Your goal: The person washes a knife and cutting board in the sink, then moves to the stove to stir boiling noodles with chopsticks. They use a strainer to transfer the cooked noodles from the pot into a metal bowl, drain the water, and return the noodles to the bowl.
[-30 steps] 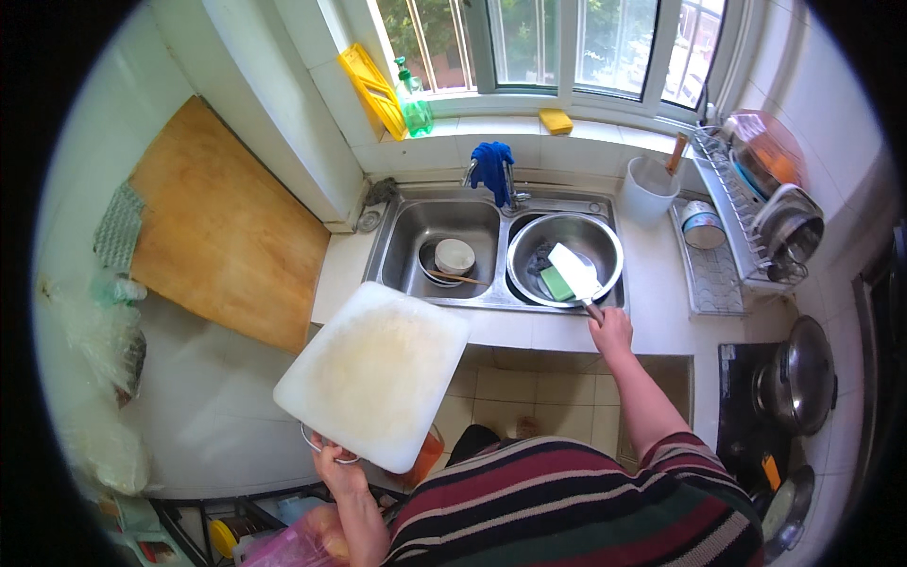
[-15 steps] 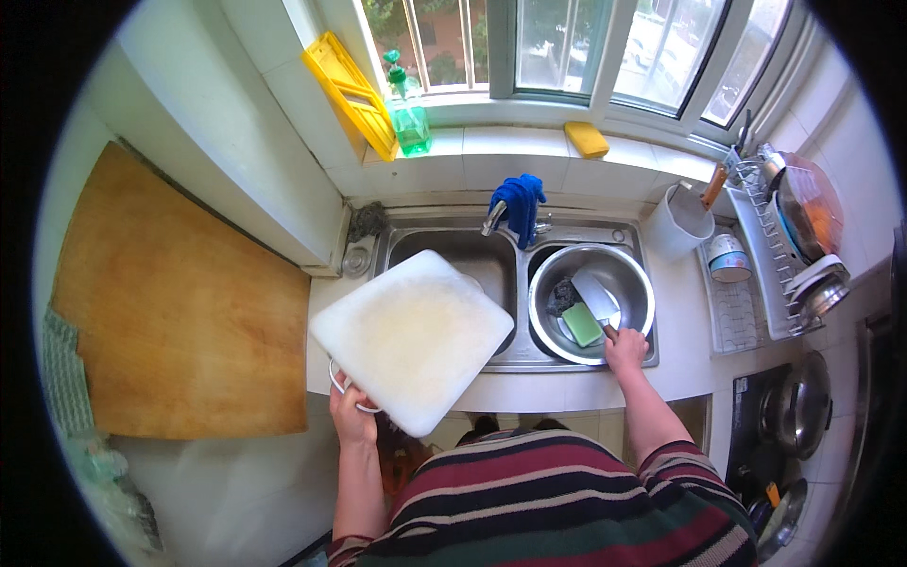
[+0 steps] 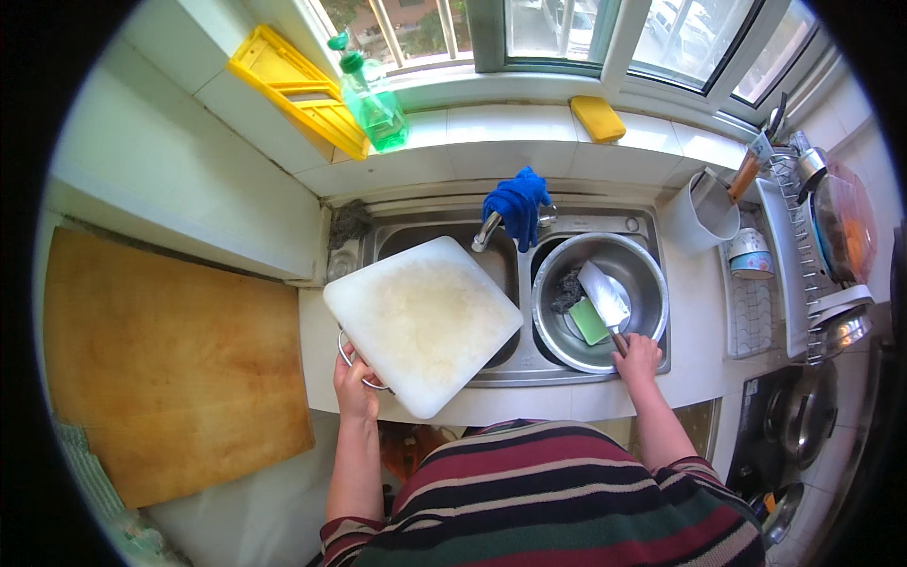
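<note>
Swung over the steel sink's left basin (image 3: 503, 261) in the past second, a thick white square chopping board (image 3: 425, 321) is held by its ring handle in the left hand (image 3: 357, 387); probably stiff, weighty, best gripped there. The right hand (image 3: 639, 357) grips a steel cleaver (image 3: 603, 295), blade inside a round steel bowl (image 3: 646, 295) containing a green rectangular sponge (image 3: 590, 322) and dark scourer (image 3: 567, 291).

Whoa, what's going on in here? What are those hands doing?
Someone in a striped top is at the sink. The left hand holds a white cutting board by its handle, and the board hides much of the sink's left bowl. The right hand grips a wide-bladed knife, its blade pointing into the metal basin. A green sponge lies in there too. A blue cloth hangs on the faucet.
</note>
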A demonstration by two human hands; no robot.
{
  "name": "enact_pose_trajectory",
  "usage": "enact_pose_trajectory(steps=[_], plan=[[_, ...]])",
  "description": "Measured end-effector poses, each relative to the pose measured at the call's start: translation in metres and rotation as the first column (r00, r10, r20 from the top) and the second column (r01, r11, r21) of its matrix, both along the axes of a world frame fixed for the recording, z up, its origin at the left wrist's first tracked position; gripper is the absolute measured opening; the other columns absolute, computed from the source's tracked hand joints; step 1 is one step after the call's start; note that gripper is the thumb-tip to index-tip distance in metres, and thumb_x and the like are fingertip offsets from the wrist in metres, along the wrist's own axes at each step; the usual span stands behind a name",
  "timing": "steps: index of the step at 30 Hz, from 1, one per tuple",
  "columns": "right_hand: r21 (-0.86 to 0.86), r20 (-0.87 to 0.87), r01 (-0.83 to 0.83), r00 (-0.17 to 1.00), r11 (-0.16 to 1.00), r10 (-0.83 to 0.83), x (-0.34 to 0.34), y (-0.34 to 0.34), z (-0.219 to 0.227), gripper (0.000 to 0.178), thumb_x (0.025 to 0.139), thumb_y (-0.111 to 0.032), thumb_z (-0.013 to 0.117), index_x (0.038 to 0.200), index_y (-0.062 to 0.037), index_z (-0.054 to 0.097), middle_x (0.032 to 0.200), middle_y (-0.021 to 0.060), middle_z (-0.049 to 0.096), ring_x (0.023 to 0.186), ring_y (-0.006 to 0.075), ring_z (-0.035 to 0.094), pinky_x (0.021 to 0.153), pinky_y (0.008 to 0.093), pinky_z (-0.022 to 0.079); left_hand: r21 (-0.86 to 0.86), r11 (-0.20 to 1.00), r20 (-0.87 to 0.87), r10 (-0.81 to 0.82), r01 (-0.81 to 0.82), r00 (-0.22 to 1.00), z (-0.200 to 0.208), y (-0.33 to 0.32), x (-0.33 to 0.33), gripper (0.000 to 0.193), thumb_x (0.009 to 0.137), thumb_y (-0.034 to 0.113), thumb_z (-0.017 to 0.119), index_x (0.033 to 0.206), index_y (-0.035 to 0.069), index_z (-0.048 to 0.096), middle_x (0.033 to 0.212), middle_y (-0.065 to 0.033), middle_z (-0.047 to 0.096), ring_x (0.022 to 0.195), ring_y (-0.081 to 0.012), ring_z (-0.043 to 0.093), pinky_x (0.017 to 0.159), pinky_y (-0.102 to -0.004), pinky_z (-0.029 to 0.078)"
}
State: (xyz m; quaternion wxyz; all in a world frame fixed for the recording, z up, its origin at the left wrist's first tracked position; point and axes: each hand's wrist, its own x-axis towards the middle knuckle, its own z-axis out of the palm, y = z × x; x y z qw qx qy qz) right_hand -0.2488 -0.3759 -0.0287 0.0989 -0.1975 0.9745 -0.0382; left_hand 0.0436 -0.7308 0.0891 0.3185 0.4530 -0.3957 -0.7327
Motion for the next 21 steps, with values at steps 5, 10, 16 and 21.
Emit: enact_pose_trajectory(steps=[5,10,16,21], plan=[[-0.355,-0.106,-0.226,0.974,0.907,0.201,-0.043,-0.045,0.006,0.047,0.067,-0.027,0.072,0.106,-0.0066,0.057,0.101,0.0126,0.057,0.100,0.0312,0.050,0.087,0.0402,0.040,-0.011,1.000,0.044,0.017,-0.017,0.999,0.006,0.005,-0.012,0.052,0.064,-0.003,0.044,0.115,0.001,0.041,0.073,-0.0020,0.050,0.053,-0.0076,0.040,0.046,-0.0198,0.030],[-0.535,-0.012,-0.290,0.942,0.794,0.336,-0.100,-0.126,0.017,0.040,0.073,-0.023,0.066,0.108,-0.0057,0.057,0.107,0.0142,0.058,0.102,0.0311,0.052,0.089,0.0377,0.041,-0.033,0.999,0.065,0.037,-0.035,0.997,0.021,0.011,-0.006,0.055,0.065,-0.003,0.043,0.119,-0.001,0.039,0.078,-0.0040,0.054,0.055,-0.0074,0.042,0.046,-0.0189,0.031],[-0.600,0.062,-0.194,0.956,0.776,0.287,-0.124,-0.150,0.027,0.037,0.075,-0.019,0.064,0.109,-0.0063,0.057,0.099,0.0140,0.062,0.091,0.0265,0.060,0.082,0.0352,0.047,-0.090,0.991,0.085,0.106,-0.098,0.991,0.057,0.001,0.033,0.054,0.064,-0.005,0.041,0.118,0.001,0.044,0.087,-0.0055,0.058,0.059,-0.0064,0.048,0.048,-0.0175,0.037],[-0.635,0.092,-0.182,0.947,0.751,0.308,-0.107,-0.128,0.004,0.034,0.076,-0.015,0.065,0.109,-0.0076,0.056,0.094,0.0130,0.062,0.086,0.0244,0.062,0.077,0.0333,0.049,-0.253,0.958,0.254,0.198,-0.132,0.947,0.122,-0.030,0.056,0.051,0.065,-0.003,0.043,0.115,0.002,0.047,0.079,-0.0008,0.055,0.057,-0.0048,0.047,0.046,-0.0178,0.037]])
